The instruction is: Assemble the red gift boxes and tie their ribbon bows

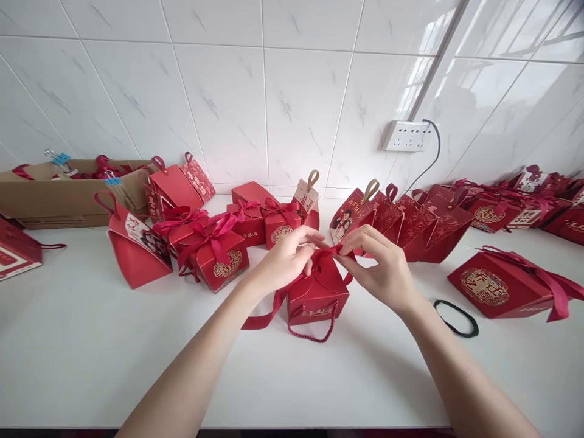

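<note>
A red gift box (316, 299) stands on the white table in front of me, its twisted rope handle (314, 338) hanging down the near side. Over its top, my left hand (292, 258) has its fingers closed on the red ribbon (270, 317), one length of which trails to the left onto the table. My right hand (378, 264) pinches the same ribbon just above the box, to the right of my left fingers. The hands nearly meet there, and the exact shape of the ribbon between them is partly hidden.
Behind are boxes with bows (214, 252) and handled boxes (413, 222). A cardboard carton (68, 198) is at the left. At the right lie a black loop (456, 317), a bowed box (502, 286) and more red boxes (495, 213). A socket strip (407, 136) is on the tiled wall.
</note>
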`<state>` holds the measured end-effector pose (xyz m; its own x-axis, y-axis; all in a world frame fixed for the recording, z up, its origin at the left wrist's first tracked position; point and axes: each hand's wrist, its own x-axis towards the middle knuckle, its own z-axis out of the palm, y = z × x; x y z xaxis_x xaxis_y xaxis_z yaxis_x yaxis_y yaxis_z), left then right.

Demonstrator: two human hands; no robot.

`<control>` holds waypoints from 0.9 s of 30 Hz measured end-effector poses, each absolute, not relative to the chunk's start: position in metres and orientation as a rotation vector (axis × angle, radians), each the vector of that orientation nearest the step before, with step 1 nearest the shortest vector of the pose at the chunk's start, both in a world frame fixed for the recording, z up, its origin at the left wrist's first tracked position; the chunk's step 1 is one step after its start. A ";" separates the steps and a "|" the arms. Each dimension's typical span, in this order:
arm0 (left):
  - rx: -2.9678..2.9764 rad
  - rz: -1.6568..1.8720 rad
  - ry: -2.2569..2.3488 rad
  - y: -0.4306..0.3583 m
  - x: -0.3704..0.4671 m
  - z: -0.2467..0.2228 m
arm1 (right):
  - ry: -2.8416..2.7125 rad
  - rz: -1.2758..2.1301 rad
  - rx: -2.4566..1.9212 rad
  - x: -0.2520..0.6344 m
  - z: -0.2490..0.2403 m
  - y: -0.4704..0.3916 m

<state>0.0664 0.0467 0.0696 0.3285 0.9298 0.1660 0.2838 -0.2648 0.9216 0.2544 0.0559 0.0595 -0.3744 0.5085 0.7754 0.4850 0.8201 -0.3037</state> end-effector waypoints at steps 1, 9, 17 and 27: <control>1.761 0.925 1.108 0.047 0.066 0.069 | -2.002 -0.036 -0.719 0.254 0.059 0.056; 1.766 0.657 0.989 0.044 0.064 0.073 | -1.951 -0.108 -0.657 0.251 0.060 0.054; 1.698 0.675 0.981 0.042 0.064 0.077 | -1.920 0.142 -0.709 0.257 0.065 0.052; 1.668 0.826 0.962 0.042 0.064 0.083 | -2.106 0.798 -0.963 0.252 0.074 0.040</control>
<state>0.0637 0.0420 0.0825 0.4503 0.8898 0.0739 0.2075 -0.1848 0.9606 0.2518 0.0402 0.0736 -0.4967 0.8060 0.3220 0.3903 0.5387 -0.7466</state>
